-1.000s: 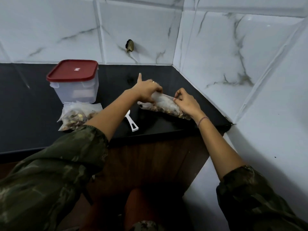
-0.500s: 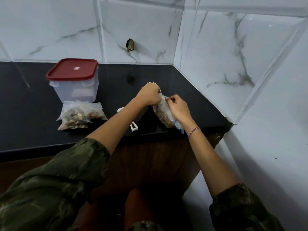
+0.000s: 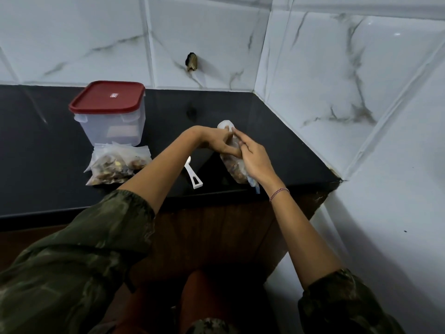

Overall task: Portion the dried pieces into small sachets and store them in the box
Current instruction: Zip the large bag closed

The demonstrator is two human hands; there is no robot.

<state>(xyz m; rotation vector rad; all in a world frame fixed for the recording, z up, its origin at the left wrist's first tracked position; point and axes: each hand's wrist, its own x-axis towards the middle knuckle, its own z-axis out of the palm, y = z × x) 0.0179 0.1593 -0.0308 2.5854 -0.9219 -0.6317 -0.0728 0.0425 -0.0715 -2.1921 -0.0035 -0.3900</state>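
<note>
Left hand [image 3: 215, 143], right hand [image 3: 255, 161] on sachet [image 3: 233, 169] (box [image 3: 113, 127] lidded)

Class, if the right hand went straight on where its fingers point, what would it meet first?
The right hand points away and left: first the bag it holds, then likely the left hand.

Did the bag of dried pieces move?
Yes. The bag of dried pieces lay flat right of the white scoop; now it is turned, top toward the back wall.
</note>
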